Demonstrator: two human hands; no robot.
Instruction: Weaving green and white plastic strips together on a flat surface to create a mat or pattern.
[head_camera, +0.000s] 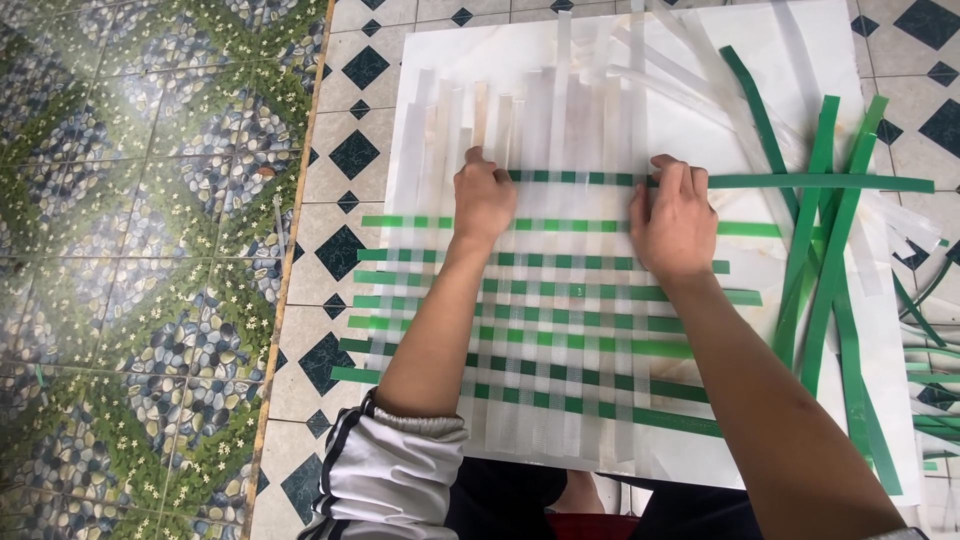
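A white marbled rectangular board (800, 60) lies flat on the tiled floor (340, 150) and serves as the surface. On it sits a half-woven flat mat of translucent white and green plastic strapping (560, 330), the white strips running away from the person, the green ones crossing left to right. It looks light, thin and springy, stiff along each strip yet loose at the unwoven far ends, and probably slippery, so pressing down from above seems the surest hold.

The topmost green plastic strip (800, 182) has its long axis left to right, its free end pointing off to the right, near a loose pile of green spare strips (830, 260).

The left hand (483, 200) presses on the strip's left end, fingers curled together. The right hand (672, 222) lies on it further right, fingers close together and flattened, pushing it against the weave.
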